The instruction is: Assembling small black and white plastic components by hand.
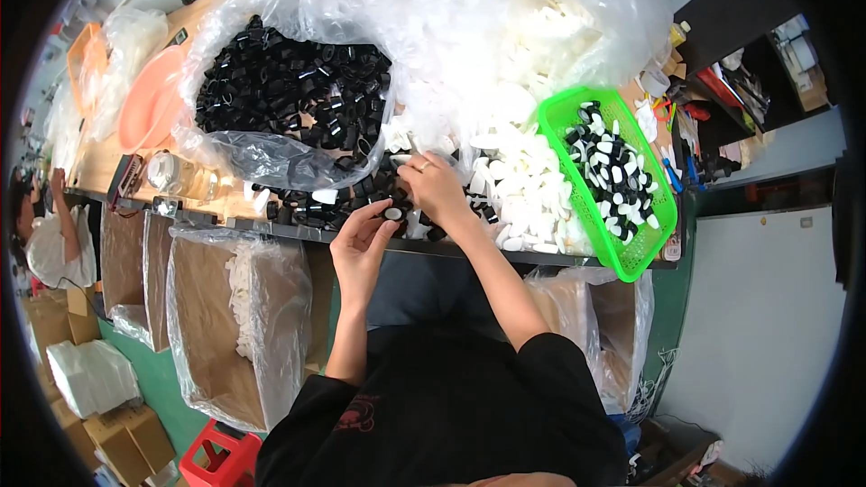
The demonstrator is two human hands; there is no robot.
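Note:
My left hand pinches a small black ring-shaped part with a white end between thumb and fingers, just above the table's front edge. My right hand is farther in, its fingers bent down among loose pieces between the black pile and the white pile. A small white piece shows by its fingertips; whether they grip it is hidden. Glossy black plastic parts fill a clear bag at the left. White oval plastic pieces lie heaped to the right of my right hand.
A green basket of mixed black and white pieces overhangs the table's front right edge. Clear plastic sheeting covers the back. A pink basin and a clear jar stand left. Plastic-lined cartons sit below; another person is far left.

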